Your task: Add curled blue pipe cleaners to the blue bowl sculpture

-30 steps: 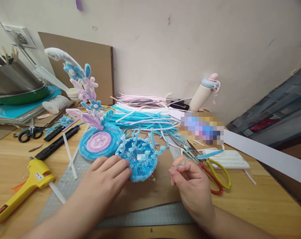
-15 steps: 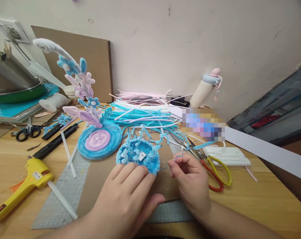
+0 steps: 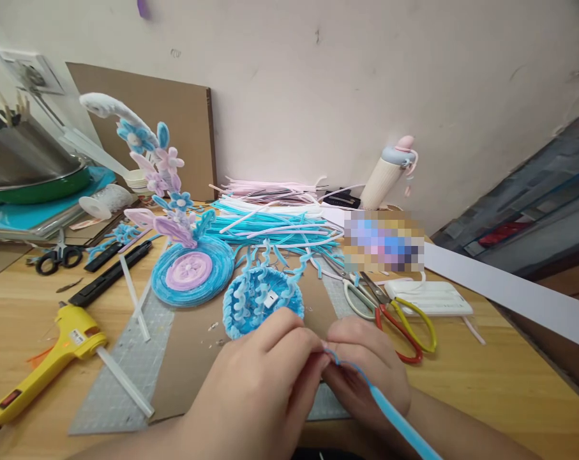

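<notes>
My left hand [image 3: 265, 370] is closed in a pinch on the thin, bare-looking end of a light blue pipe cleaner [image 3: 397, 412]. Fingertip to fingertip with it, my right hand [image 3: 373, 364] is also closed on that thin end. From there the fuzzy part trails down to the lower right, across my right hand. Just beyond my left knuckles lies a round blue fuzzy piece [image 3: 232, 313] with several curled strands and a small white square; its near edge is partly hidden. Behind it to the left stands a blue disc base [image 3: 217, 281] bearing a flowered stem [image 3: 165, 166].
Scissors with red and yellow handles [image 3: 416, 342] lie near my right hand. A yellow glue gun [image 3: 78, 332] and black-handled scissors [image 3: 59, 255] are at left. Pipe cleaner bundles [image 3: 274, 223] line the back. A bottle [image 3: 382, 179] stands by the wall.
My left hand has left the round blue piece and moved right to meet my right hand. The right hand has come lower, and the pipe cleaner now trails toward the lower right.
</notes>
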Available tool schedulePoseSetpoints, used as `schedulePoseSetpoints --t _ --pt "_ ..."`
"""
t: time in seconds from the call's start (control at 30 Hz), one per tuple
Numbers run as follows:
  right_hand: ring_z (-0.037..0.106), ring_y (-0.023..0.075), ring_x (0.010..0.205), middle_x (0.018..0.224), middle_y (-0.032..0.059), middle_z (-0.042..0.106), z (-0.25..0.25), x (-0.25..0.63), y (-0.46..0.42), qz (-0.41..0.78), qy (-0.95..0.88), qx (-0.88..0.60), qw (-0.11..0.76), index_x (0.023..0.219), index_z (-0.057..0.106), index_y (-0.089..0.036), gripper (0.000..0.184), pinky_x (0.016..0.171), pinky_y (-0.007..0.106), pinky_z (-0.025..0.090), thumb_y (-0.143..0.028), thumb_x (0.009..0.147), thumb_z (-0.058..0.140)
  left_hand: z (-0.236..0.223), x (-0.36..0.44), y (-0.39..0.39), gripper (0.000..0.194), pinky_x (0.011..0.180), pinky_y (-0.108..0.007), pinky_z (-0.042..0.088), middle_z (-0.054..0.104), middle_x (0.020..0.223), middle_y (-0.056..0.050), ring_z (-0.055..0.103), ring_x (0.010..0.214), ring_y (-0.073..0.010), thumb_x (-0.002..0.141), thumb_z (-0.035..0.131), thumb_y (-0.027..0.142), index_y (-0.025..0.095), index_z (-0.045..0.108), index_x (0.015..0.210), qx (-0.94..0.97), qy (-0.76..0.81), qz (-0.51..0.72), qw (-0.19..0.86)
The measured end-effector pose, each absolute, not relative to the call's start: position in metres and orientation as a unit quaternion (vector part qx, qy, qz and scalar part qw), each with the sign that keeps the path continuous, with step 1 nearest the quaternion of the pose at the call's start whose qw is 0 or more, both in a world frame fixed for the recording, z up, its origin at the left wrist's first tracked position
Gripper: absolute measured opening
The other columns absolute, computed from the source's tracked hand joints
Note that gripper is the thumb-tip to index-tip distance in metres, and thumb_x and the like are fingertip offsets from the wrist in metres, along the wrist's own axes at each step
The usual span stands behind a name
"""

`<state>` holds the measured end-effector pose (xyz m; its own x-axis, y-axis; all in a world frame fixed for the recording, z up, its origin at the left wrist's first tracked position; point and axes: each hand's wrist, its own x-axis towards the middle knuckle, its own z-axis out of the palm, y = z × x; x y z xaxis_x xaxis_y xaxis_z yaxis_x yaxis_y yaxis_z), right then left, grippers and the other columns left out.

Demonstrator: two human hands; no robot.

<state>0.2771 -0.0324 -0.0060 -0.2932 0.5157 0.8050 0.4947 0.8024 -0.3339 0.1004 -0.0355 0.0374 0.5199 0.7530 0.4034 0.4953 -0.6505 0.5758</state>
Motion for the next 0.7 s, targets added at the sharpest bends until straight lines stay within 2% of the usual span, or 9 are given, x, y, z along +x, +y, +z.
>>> schedulePoseSetpoints --t 0.2,0.4,0.7 --pt "0.061 0.0165 0.058 0.071 0.0037 0.069 -0.001 0.282 -0.034 0.017 -0.826 -0.299 0.477 0.094 0.064 -0.020 0.007 0.052 0.030 0.049 -0.017 0.088 0.061 0.040 0.096 -0.039 0.013 0.053 -0.023 0.046 0.060 0.078 0.001 0.060 0.065 -0.0114 0.089 0.052 0.015 0.021 0.058 0.080 0.819 0.402 0.335 0.236" --pt "0.065 0.0167 0.067 0.082 0.0031 0.072 0.005 0.291 -0.037 0.035 -0.834 -0.286 0.470 0.110 0.063 -0.022 0.026 0.062 0.031 0.053 -0.009 0.087 0.061 0.039 0.093 -0.038 0.015 0.052 -0.024 0.044 0.059 0.075 0.002 0.059 0.062 -0.0119 0.091 0.050 0.016 0.021 0.059 0.080 0.827 0.409 0.318 0.218" --pt "0.070 0.0175 0.073 0.087 0.0024 0.074 0.008 0.288 -0.037 0.106 -0.826 -0.279 0.479 0.118 0.065 -0.028 0.038 0.063 0.030 0.057 -0.006 0.087 0.058 0.037 0.094 -0.038 0.014 0.050 -0.023 0.045 0.060 0.074 0.001 0.060 0.059 -0.0117 0.090 0.050 0.015 0.021 0.059 0.081 0.832 0.401 0.333 0.191"
